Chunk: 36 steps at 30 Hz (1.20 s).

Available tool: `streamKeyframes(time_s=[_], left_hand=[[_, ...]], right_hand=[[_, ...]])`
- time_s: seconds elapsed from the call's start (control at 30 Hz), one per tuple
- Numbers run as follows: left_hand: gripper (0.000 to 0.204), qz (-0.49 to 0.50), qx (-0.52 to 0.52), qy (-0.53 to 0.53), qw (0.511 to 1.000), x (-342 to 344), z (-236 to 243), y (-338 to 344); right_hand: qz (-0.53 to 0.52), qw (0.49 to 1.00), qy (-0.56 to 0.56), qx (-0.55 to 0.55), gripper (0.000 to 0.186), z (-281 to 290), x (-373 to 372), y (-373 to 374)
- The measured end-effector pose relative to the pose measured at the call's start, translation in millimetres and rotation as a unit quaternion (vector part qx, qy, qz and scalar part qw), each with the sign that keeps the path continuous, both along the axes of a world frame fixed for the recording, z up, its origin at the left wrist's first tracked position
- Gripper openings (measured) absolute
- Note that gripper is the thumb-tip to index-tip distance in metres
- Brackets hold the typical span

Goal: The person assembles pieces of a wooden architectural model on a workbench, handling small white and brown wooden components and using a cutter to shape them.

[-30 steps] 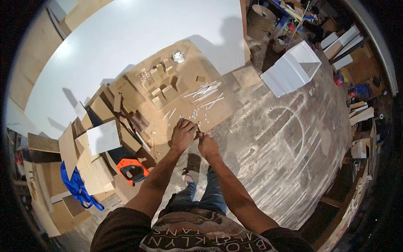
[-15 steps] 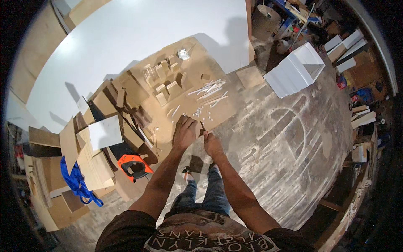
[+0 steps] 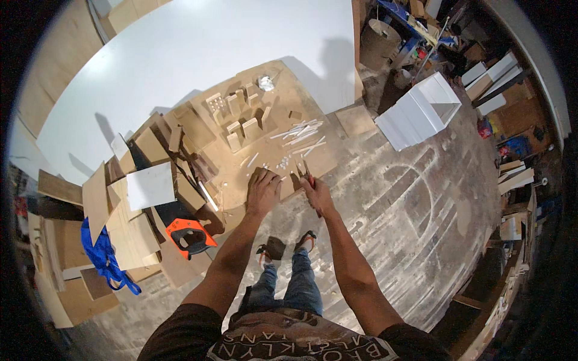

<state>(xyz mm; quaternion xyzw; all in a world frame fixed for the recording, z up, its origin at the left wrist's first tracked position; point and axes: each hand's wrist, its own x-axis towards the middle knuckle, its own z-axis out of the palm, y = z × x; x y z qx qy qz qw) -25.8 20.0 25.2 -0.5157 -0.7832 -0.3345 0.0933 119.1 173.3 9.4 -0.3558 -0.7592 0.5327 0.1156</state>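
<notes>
My right hand (image 3: 318,195) is closed around red-handled pliers (image 3: 310,180), their jaws pointing away from me at the edge of a brown board (image 3: 325,157). Beside it my left hand (image 3: 263,194) rests on the board's near edge, fingers bent together; bits of white show by its fingertips, but what it pinches is too small to make out. Just beyond both hands lie small cut white pieces (image 3: 283,162). Farther off is a loose pile of thin white sticks (image 3: 304,129). Several small wooden blocks (image 3: 251,128) stand upright to the left of the pile.
Crumpled foil (image 3: 265,83) sits at the board's far end, by a large white panel (image 3: 211,42). On the left are cardboard and wood offcuts (image 3: 135,237), an orange-handled saw (image 3: 188,237) and a blue strap bundle (image 3: 102,256). A white box-like unit (image 3: 418,111) stands right.
My right hand has moved right, away from my left hand, and the pliers' jaws now show apart. My left hand has barely shifted. My feet have come further into view.
</notes>
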Motion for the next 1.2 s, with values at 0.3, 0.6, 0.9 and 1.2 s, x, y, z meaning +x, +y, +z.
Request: streamKeyframes(time_s=[0.3,0.6,0.9,1.2], left_hand=[[0.016,-0.013,-0.006,0.004,1.000,5,-13,-26],[0.015,-0.042,0.000,-0.012,0.999,6,-13,-32],[0.013,-0.058,0.001,0.004,0.998,6,-16,-25],[0.011,-0.058,-0.016,0.030,0.998,1,-21,-12]], right_hand=[[0.020,0.971,-0.054,0.231,0.031,22,-64,-19],[0.016,0.979,-0.100,0.177,0.042,32,-63,-46],[-0.142,0.981,-0.012,0.129,0.035,-3,-8,-27],[-0.184,0.979,-0.064,0.057,0.032,-44,95,-83]])
